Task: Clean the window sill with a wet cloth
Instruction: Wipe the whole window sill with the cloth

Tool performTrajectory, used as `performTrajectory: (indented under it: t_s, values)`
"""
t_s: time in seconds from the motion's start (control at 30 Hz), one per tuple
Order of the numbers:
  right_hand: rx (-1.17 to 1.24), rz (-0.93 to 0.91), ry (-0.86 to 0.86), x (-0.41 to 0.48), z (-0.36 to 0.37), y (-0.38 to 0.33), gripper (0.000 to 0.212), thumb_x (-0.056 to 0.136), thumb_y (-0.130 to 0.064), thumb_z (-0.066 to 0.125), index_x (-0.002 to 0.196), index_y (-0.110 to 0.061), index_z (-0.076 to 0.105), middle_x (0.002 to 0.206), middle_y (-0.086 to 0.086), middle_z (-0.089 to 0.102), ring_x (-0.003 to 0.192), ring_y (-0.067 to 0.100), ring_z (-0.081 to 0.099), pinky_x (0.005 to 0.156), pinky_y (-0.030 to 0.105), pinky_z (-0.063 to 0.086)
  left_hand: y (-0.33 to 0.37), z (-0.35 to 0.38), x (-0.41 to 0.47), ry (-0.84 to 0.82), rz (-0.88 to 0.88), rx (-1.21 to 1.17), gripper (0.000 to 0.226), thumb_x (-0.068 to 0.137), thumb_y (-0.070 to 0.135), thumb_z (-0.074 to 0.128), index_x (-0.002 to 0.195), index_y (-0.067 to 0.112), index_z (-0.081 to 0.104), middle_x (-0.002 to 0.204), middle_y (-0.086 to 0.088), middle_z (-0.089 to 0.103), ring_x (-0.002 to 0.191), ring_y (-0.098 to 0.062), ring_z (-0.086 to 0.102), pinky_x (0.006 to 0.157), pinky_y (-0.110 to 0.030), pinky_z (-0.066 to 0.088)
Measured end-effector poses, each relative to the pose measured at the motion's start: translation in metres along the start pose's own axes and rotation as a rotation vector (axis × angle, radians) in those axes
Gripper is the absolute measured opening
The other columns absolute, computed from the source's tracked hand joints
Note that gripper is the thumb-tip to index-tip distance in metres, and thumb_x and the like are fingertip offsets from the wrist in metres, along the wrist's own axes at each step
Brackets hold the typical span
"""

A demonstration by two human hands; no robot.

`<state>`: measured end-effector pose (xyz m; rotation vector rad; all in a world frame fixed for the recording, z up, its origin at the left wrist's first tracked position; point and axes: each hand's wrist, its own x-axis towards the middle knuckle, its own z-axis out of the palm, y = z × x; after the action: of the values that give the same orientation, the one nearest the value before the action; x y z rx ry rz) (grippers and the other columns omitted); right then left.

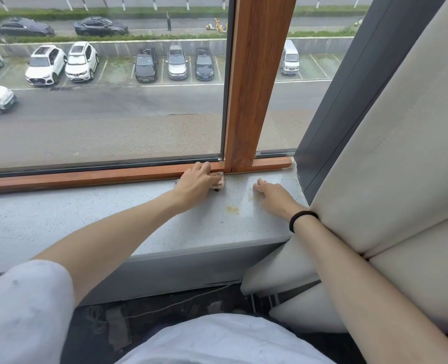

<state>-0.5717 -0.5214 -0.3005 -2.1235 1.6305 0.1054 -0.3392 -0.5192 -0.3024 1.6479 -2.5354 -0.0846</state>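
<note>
Seen from a head-worn camera looking down, a person's two bare arms reach forward over a pale grey, speckled stone window sill. The left hand lies at the back of the sill, its fingers curled over a small bunched cloth, which it grips. The cloth is mostly hidden under the hand; only a pinkish edge and a dark bit show at the right of the fingers. It sits against the wooden bottom rail of the window frame, just left of where that rail meets the upright wooden post. The fingertips reach up onto the rail. The right hand rests on the sill near the right end, apart from the cloth, holding nothing. Its fingers lie close together, slightly bent, with the tips touching the stone. A black hair band circles the right wrist. Between the two hands a yellowish stain marks the sill, and a fainter smear lies just beside the right hand. A cream padded panel stands at the right, touching the sill's end. A white sleeve covers the left upper arm. Through the glass, parked cars stand in a row far below.
</note>
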Motion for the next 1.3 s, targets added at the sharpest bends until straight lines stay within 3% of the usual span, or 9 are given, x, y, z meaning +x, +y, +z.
performTrajectory:
  t_s: [0.07,0.23,0.37,0.53,0.63,0.73,0.9,1.13,1.3]
  values:
    - [0.011,-0.004,-0.003,0.0,0.0,0.0,0.036,0.089,0.004,0.031,0.117,0.001,0.054,0.134,0.019,0.043,0.126,0.038,0.04,0.101,0.049,0.037,0.015,-0.001,0.005,-0.019,-0.055,-0.034,0.04,0.084,-0.006,0.047,0.116,0.015,0.06,0.107,-0.01,0.043,0.102,-0.028,0.04,0.066,-0.034,0.034]
    - [-0.007,0.012,-0.019,-0.001,0.001,0.0,0.024,0.087,0.007,0.029,0.094,-0.005,0.048,0.123,0.014,0.047,0.124,0.035,0.042,0.096,0.043,0.041,0.013,0.004,-0.015,-0.051,0.217,-0.069,0.045,0.082,-0.009,0.052,0.118,0.017,0.063,0.103,-0.01,0.047,0.097,-0.027,0.042,0.063,-0.032,0.033]
    - [-0.011,0.016,0.006,-0.003,-0.001,-0.001,0.027,0.089,0.004,0.027,0.104,0.0,0.05,0.118,0.015,0.046,0.114,0.035,0.046,0.093,0.042,0.042,0.01,0.001,0.007,-0.027,-0.03,0.021,0.043,0.083,-0.002,0.05,0.122,0.015,0.056,0.114,-0.012,0.044,0.105,-0.031,0.04,0.068,-0.034,0.035]
    - [-0.039,0.016,0.006,-0.002,-0.003,-0.003,0.019,0.089,0.002,0.027,0.094,-0.007,0.043,0.113,0.016,0.047,0.104,0.034,0.049,0.08,0.039,0.043,0.033,0.005,-0.012,-0.096,0.15,-0.062,0.044,0.082,-0.009,0.047,0.118,0.015,0.058,0.099,-0.007,0.04,0.097,-0.027,0.04,0.062,-0.034,0.033]
    - [-0.074,0.012,0.004,-0.003,-0.005,-0.005,0.021,0.088,0.003,0.029,0.096,-0.007,0.045,0.117,0.015,0.046,0.106,0.033,0.048,0.078,0.036,0.041,0.025,0.001,0.001,-0.053,0.088,-0.012,0.047,0.086,-0.005,0.045,0.126,0.018,0.053,0.114,-0.011,0.044,0.103,-0.029,0.04,0.069,-0.036,0.038]
    - [-0.092,-0.001,-0.024,-0.004,-0.006,-0.003,0.03,0.086,0.003,0.03,0.11,0.0,0.048,0.129,0.016,0.044,0.114,0.034,0.047,0.088,0.039,0.044,0.035,-0.006,0.022,-0.07,-0.051,-0.006,0.042,0.087,-0.003,0.042,0.124,0.014,0.055,0.125,-0.013,0.04,0.113,-0.032,0.038,0.071,-0.033,0.03]
    - [-0.083,-0.024,-0.039,-0.005,-0.006,-0.002,0.037,0.088,0.001,0.029,0.119,0.001,0.05,0.138,0.018,0.04,0.126,0.038,0.041,0.098,0.047,0.04,0.025,-0.004,-0.002,-0.184,0.102,-0.072,0.054,0.083,-0.01,0.043,0.124,0.023,0.057,0.099,-0.007,0.039,0.099,-0.027,0.039,0.067,-0.037,0.038]
    - [-0.047,-0.002,-0.033,-0.007,-0.009,-0.005,0.043,0.09,0.001,0.029,0.128,0.002,0.048,0.14,0.019,0.04,0.127,0.037,0.04,0.102,0.048,0.037,0.035,-0.007,0.022,-0.098,-0.044,-0.022,0.043,0.084,-0.007,0.043,0.121,0.012,0.056,0.126,-0.012,0.039,0.115,-0.031,0.037,0.065,-0.032,0.031]
    - [-0.018,0.014,-0.06,-0.002,-0.009,-0.005,0.04,0.089,0.001,0.028,0.122,0.001,0.051,0.139,0.021,0.04,0.127,0.038,0.04,0.102,0.048,0.036,0.022,-0.004,-0.013,-0.15,0.218,-0.109,0.049,0.086,-0.008,0.048,0.123,0.021,0.06,0.098,-0.005,0.042,0.097,-0.024,0.04,0.063,-0.03,0.03]
